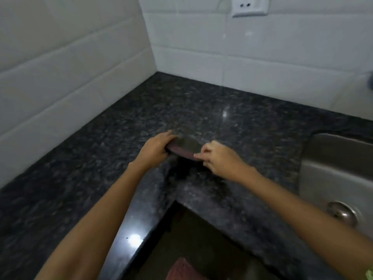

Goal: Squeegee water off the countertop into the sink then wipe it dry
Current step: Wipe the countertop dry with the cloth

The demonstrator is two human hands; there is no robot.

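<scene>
A dark, flat, blurred object [184, 147] with a reddish-purple near edge, either a squeegee or a cloth, lies on the speckled black granite countertop [222, 110] near the inner corner of the L-shaped counter. My left hand [156, 149] grips its left end. At its right end my right hand [220, 159] pinches the near edge with fingertips. The steel sink [333, 168] with its round drain [343, 213] sits at the right, about an arm's length from the object.
White tiled walls meet in a corner behind the counter, with a wall socket [250, 6] high up. A pale rounded object [357, 98] stands at the far right behind the sink. The counter's front edge drops to the floor, where a reddish mat [181, 269] lies.
</scene>
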